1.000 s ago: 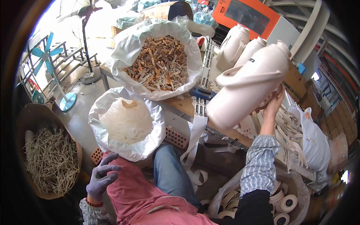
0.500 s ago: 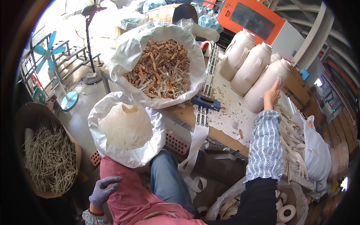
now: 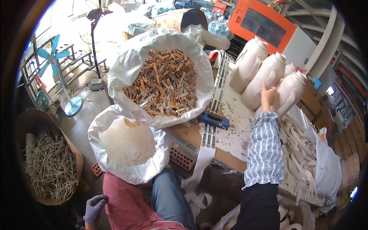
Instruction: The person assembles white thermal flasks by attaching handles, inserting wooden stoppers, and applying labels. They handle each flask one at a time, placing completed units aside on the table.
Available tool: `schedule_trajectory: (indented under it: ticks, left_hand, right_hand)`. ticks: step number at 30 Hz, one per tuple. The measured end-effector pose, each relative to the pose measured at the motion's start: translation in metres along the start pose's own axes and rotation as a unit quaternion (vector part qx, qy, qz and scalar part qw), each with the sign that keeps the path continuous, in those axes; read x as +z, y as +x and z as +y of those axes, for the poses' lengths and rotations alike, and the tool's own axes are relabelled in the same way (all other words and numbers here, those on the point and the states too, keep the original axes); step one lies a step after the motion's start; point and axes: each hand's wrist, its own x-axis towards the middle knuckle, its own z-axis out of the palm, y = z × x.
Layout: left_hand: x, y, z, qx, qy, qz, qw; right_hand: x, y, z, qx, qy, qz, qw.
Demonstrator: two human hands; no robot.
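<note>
Several cream flask shells (image 3: 256,85) with side handles and narrow necks stand grouped on the right of the table. My bare right hand (image 3: 268,96) reaches up to the middle shell, its fingers curled at the lower end of that handle. The palm side is hidden from view. Close by the same hand, on its right, is the front shell (image 3: 285,91). Low on the left, beside my thigh, my left hand (image 3: 95,209) in a purple-grey glove hangs with bent fingers and nothing visible in them.
On the table (image 3: 234,142) lie a blue tool (image 3: 214,119) and strips of metal links (image 3: 219,86). A white sack (image 3: 115,84) holds brown metal pieces; another sack (image 3: 96,132) holds translucent pieces. Cream straps (image 3: 303,168) hang at right. A carton (image 3: 78,174) of rods stands left.
My right hand has left the front shell's handle and moved left to the middle shell. My left hand has dropped lower and leftward. The view has shifted slightly.
</note>
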Motion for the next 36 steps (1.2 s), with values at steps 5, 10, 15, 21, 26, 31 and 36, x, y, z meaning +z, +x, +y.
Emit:
schedule_trajectory:
  ticks: [5, 10, 15, 21, 26, 31, 36]
  left_hand:
    - [-0.010, -0.016, -0.009, -0.053, 0.003, 0.080, 0.995]
    - [0.005, 0.026, 0.000, -0.043, 0.014, 0.029, 0.999]
    - [-0.006, 0.039, -0.007, -0.003, 0.002, 0.020, 1.000]
    - [-0.078, 0.009, -0.072, -0.004, 0.080, 0.142, 0.987]
    - [-0.182, -0.102, -0.193, -0.062, 0.220, 0.380, 0.896]
    - [-0.226, -0.304, -0.353, -0.450, 0.193, 0.500, 0.714]
    - [-0.151, -0.400, -0.396, -0.575, 0.227, 0.449, 0.645]
  right_hand:
    - [0.003, 0.021, -0.024, -0.046, -0.158, -0.022, 0.986]
    - [-0.037, 0.079, 0.025, -0.080, -0.138, -0.135, 0.978]
    - [-0.061, -0.087, -0.006, -0.326, 0.066, -0.084, 0.939]
    - [-0.051, -0.289, -0.006, -0.425, 0.188, -0.298, 0.834]
    - [0.011, -0.255, 0.044, -0.255, 0.185, -0.371, 0.874]
    - [0.027, -0.176, 0.092, -0.344, 0.162, -0.403, 0.833]
    - [0.002, -0.228, 0.039, -0.355, 0.035, -0.354, 0.864]
